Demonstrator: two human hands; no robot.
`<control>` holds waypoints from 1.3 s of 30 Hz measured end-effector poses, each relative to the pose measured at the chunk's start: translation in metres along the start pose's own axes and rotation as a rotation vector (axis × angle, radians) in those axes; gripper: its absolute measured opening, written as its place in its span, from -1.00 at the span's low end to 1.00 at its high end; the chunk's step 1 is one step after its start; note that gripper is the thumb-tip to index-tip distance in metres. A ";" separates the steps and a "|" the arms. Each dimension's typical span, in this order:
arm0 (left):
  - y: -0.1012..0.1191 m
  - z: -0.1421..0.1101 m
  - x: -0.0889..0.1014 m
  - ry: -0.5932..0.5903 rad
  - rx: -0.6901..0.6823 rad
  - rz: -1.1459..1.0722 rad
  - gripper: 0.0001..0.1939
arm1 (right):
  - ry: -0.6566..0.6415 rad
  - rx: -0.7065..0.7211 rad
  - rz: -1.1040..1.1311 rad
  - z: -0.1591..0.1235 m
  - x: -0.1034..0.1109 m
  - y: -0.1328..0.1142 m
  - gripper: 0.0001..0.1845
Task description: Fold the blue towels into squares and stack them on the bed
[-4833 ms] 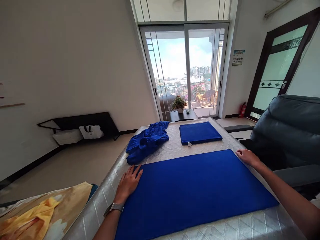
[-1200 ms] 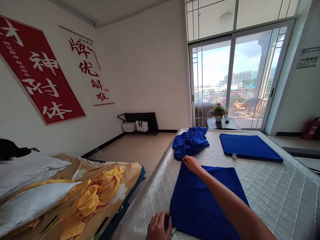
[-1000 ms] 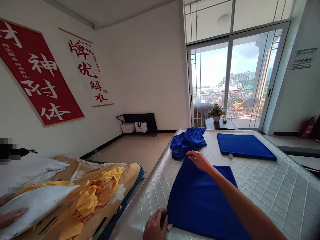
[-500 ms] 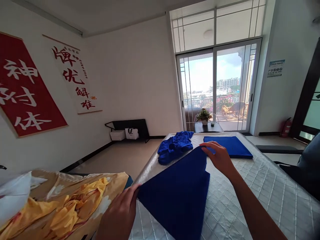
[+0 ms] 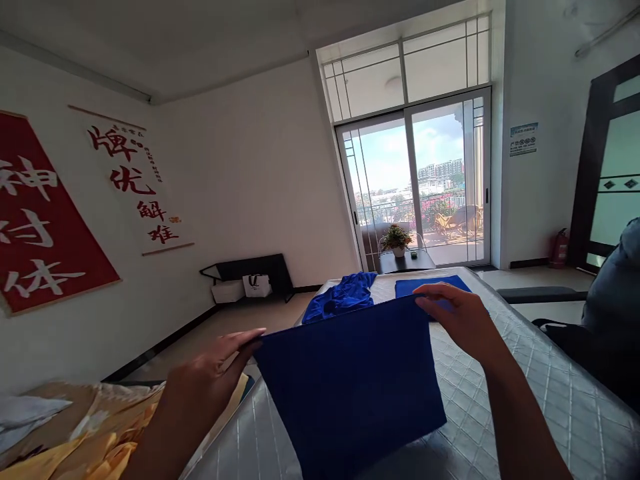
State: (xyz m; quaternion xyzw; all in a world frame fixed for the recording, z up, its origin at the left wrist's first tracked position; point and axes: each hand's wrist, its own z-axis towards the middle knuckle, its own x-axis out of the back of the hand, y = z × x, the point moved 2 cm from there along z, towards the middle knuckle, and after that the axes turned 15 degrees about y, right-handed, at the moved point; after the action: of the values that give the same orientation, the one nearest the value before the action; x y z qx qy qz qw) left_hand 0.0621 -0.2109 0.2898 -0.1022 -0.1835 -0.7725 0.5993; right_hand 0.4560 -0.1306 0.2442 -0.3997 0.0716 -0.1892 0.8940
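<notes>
A dark blue cloth (image 5: 350, 387) hangs stretched between my two hands, its top edge pulled nearly straight. At its upper left corner my left hand (image 5: 215, 367) is closed, thumb and fingers pinching the edge. My right hand (image 5: 453, 313) pinches the upper right corner the same way. Below, the cloth hangs over a silver quilted table cover (image 5: 540, 393); its lowest part runs out of view. Beyond it lies a crumpled blue cloth (image 5: 345, 293) at the far left of the table. A flat folded blue cloth (image 5: 407, 287) is partly hidden behind my right hand.
Yellow and tan fabric (image 5: 105, 447) lies heaped at the lower left. A dark stuffed item (image 5: 615, 287) stands at the right. Past the table are a small table with a potted plant (image 5: 397, 239), a sliding glass door (image 5: 415, 180) and a fire extinguisher (image 5: 559, 248).
My left hand has risen and moved left with its corner, so the cloth's top edge is more level and the cloth hangs more squarely. The view has tilted and shifted slightly right.
</notes>
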 end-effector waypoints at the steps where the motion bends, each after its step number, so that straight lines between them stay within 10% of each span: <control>1: 0.003 0.003 0.000 -0.027 0.001 0.000 -0.44 | 0.010 0.005 -0.014 0.000 0.004 -0.001 -0.63; 11: 0.039 0.012 -0.003 -0.085 0.046 -0.112 -0.51 | 0.268 0.103 -0.170 0.002 0.027 -0.007 -0.63; 21: 0.091 0.003 -0.011 -0.126 0.115 -0.370 -0.57 | 0.541 -0.155 0.125 0.007 0.035 0.005 -0.57; 27: 0.143 -0.021 -0.013 -0.349 0.042 -0.691 -0.79 | 0.742 -0.059 0.085 0.013 0.048 0.012 -0.55; 33: 0.173 -0.036 -0.021 -0.527 0.050 -0.911 -0.83 | 0.519 -0.012 0.069 0.025 0.028 0.032 -0.61; 39: 0.104 -0.091 -0.064 -0.495 0.401 -0.681 -0.73 | -0.039 -0.035 -0.029 0.009 -0.078 0.089 -0.61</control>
State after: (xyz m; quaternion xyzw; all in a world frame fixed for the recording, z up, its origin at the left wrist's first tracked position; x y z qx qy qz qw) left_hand 0.1847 -0.2132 0.1990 -0.0992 -0.4899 -0.8269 0.2578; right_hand 0.4116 -0.0391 0.1820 -0.4198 0.0518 -0.1929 0.8854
